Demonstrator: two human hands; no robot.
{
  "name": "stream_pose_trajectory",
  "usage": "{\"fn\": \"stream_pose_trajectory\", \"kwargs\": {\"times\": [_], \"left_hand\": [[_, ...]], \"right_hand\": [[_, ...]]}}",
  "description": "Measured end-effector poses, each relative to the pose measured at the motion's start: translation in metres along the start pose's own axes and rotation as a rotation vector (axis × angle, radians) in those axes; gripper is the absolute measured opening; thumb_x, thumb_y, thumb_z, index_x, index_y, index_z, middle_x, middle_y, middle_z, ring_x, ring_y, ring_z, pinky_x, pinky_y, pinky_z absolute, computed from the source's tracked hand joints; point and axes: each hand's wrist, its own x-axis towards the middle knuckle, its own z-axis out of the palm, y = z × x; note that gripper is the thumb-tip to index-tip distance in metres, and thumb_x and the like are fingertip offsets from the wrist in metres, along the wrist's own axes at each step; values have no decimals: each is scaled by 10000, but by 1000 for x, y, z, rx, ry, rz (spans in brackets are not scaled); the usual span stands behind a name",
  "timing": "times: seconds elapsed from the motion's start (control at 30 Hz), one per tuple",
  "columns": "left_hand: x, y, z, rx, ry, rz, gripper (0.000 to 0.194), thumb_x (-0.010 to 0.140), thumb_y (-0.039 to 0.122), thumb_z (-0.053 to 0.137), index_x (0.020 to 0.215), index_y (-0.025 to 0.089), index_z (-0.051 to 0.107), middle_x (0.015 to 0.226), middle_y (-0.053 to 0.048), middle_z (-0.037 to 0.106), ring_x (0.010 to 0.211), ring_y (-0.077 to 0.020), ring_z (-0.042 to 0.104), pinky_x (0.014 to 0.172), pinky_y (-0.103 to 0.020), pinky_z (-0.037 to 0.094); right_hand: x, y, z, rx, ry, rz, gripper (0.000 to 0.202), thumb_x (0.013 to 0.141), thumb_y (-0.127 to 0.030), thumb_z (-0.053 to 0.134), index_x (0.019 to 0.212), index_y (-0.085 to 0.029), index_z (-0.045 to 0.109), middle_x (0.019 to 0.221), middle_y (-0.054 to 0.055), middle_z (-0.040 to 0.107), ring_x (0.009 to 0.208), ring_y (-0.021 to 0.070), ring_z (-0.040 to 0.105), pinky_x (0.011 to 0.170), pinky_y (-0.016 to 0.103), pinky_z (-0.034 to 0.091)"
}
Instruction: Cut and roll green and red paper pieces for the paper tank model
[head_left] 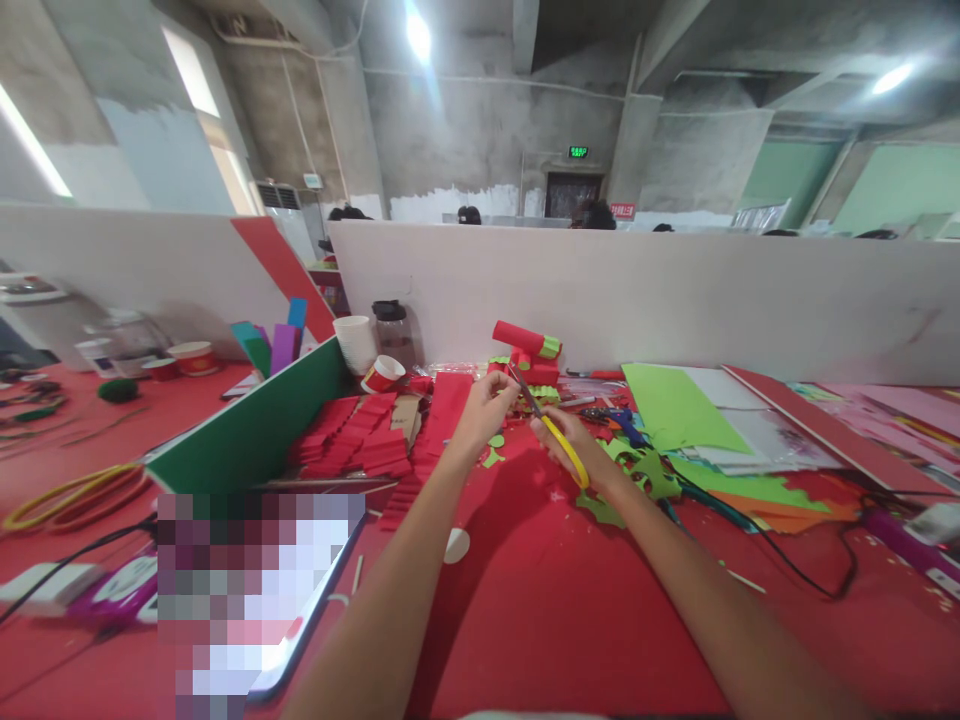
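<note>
Our right hand [589, 443] grips the yellow-handled scissors [572, 460], which slant forward-left, blade tips just beside our left hand [489, 402], its fingertips pinched together, on what we cannot tell.

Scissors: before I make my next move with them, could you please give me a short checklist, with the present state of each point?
1. Scissors held in the right hand: ok.
2. Left hand well clear of the blades: not ok, its fingertips look close to the tips.
3. Piece between the left fingertips: cannot tell, too small to see.
4. Phone away from both hands: ok, it lies beyond the left forearm.
5. Red cup upright: not ok, it is tilted.
</note>
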Motion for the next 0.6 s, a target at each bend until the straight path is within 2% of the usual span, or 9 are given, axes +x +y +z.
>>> {"fn": "stream_pose_trajectory", "kwargs": {"times": [0.23, 0.6], "left_hand": [[1, -1, 0, 1, 1, -11, 115, 753, 265, 596, 729, 180, 523, 672, 25, 569, 599, -108, 574, 568, -221, 442], [0, -1, 1, -36, -11, -32, 130, 757, 280, 599, 748, 186, 510, 681, 28, 574, 602, -107, 592, 576, -216, 448]], "right_hand": [[-2, -3, 0, -3, 3, -11, 429, 877, -555, 533, 950, -141, 616, 851, 68, 634, 800, 195, 582, 693, 279, 447], [-2, -3, 0, -22, 13, -3, 435, 898, -551, 507, 953, -135, 620, 852, 71, 643, 817, 193, 583, 700, 269, 446]]}}
